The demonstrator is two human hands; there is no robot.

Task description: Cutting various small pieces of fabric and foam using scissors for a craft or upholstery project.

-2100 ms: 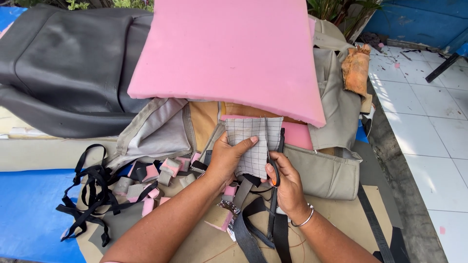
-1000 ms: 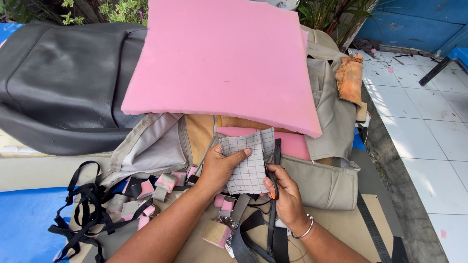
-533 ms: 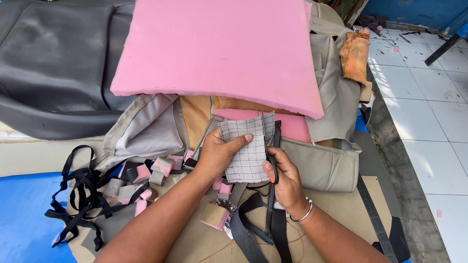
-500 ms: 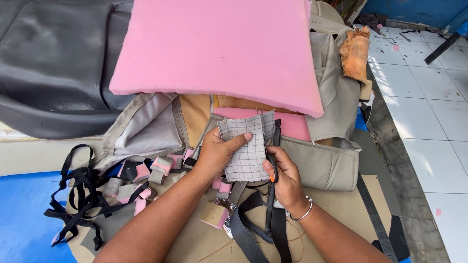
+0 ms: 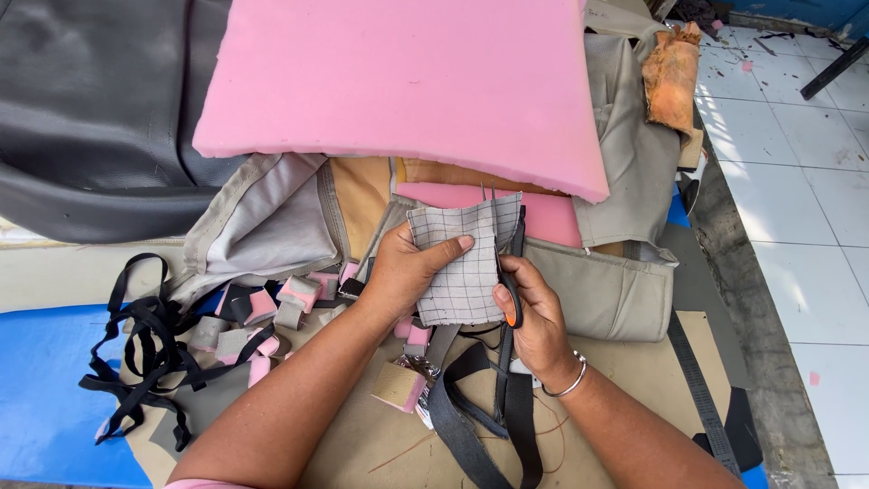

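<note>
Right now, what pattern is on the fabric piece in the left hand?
Grey fabric piece with a dark grid of thin lines, seen in the head view.

Bright, sharp daylight throughout, with glare on the white floor tiles (image 5: 797,208) at right.

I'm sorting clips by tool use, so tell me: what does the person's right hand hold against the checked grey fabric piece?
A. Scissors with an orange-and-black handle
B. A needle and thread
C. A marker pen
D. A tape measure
A: the right hand grips scissors with an orange-and-black handle, blades running up the edge of the checked grey fabric piece that the left hand pinches.
</note>
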